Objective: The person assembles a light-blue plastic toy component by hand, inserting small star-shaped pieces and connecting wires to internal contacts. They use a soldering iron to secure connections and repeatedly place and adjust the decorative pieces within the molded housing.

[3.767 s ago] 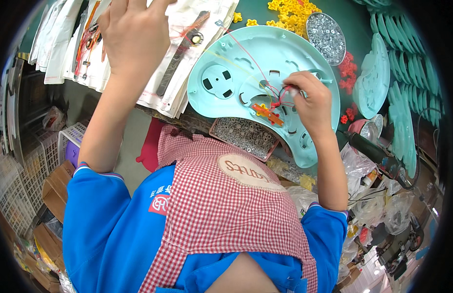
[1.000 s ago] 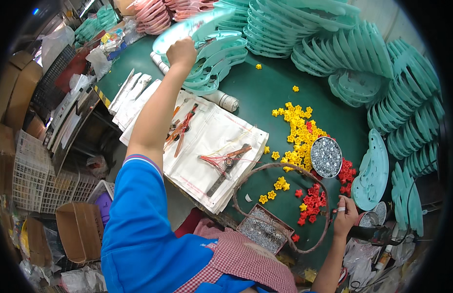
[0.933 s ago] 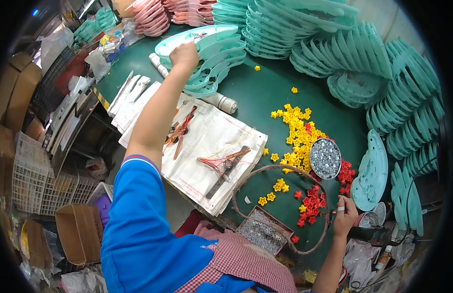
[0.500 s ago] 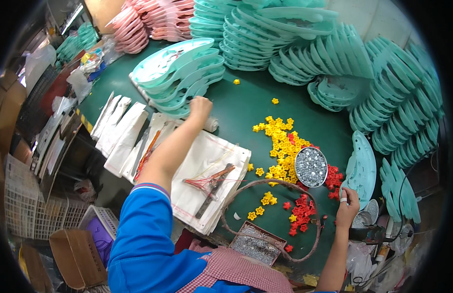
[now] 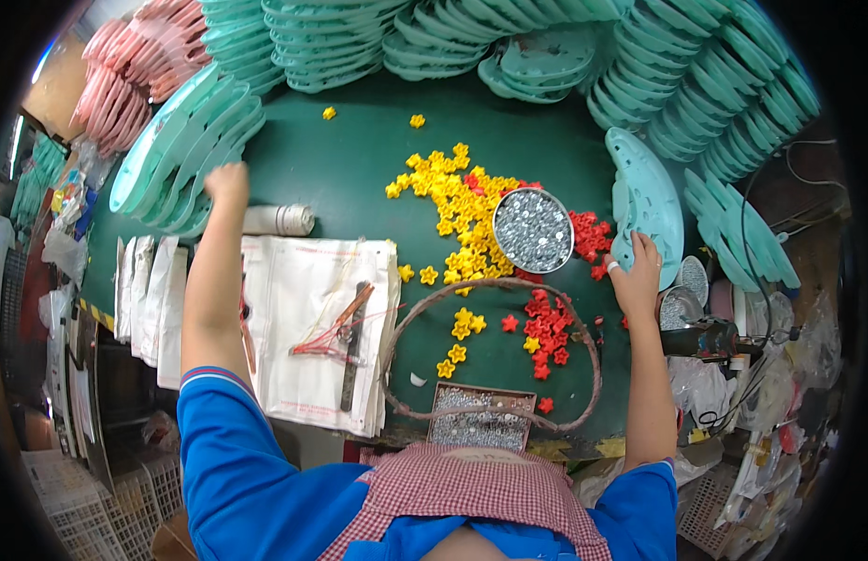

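Note:
My left hand is closed at the right edge of a leaning stack of teal plastic shells; its fingertips are hidden. At the right, my right hand grips the near end of a single curved teal plastic shell, which has holes in it. A white band circles a digit of that hand. Between my hands lie yellow star-shaped pieces and red star-shaped pieces. Among them stands a round tin of small metal parts.
Tall teal stacks line the far side, with pink shells at far left. A thin hoop overlaps a tray of metal bits. White sacks carry tools and red strands. Cables hang at the right.
The view has turned, so the table appears further left and higher. My right hand's fingers reach further onto the single shell. My left hand stays beside the leaning stack.

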### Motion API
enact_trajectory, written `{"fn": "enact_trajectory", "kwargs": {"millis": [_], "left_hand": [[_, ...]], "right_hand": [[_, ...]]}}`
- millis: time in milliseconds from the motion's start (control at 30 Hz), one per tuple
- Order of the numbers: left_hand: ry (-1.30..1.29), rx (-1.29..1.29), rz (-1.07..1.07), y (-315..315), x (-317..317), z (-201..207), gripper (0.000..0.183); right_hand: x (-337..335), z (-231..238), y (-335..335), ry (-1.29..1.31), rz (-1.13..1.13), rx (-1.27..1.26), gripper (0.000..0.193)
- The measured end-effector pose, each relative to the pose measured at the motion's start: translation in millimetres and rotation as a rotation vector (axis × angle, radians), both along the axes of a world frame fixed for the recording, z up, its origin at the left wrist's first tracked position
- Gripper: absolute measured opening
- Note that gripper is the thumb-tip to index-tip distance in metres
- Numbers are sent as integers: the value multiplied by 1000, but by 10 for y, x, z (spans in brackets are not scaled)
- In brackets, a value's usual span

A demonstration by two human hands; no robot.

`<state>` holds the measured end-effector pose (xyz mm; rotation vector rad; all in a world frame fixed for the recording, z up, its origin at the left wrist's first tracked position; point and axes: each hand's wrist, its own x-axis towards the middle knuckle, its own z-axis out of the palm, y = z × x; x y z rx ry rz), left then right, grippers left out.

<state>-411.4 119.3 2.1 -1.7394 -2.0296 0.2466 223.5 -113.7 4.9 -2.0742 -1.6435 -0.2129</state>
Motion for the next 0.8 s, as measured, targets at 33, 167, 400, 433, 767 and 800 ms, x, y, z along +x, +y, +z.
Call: {"fn": "enact_trajectory", "kwargs": {"millis": [33, 167, 400, 433, 767, 800], "left_hand": [[169, 114, -181, -97, 315, 87, 13], [-443, 103, -726, -448, 1645, 174, 11], [-454, -151, -533, -513, 2341, -338, 15], [-440, -192, -529, -493, 2357, -334, 15], [-668, -125, -586, -971, 2581, 213, 17], [-770, -115, -651, -1160, 2671, 340, 19]], "right_hand": [[17, -56, 10, -61, -40, -54, 55], [108, -198, 111, -203, -102, -146, 49], [-372, 211, -572, -171, 357, 244, 32], [-399, 249, -876, -87, 501, 188, 32], [-303, 293, -1848, -247, 1197, -69, 24], [-302, 335, -1856, -274, 1219, -46, 24]]}}
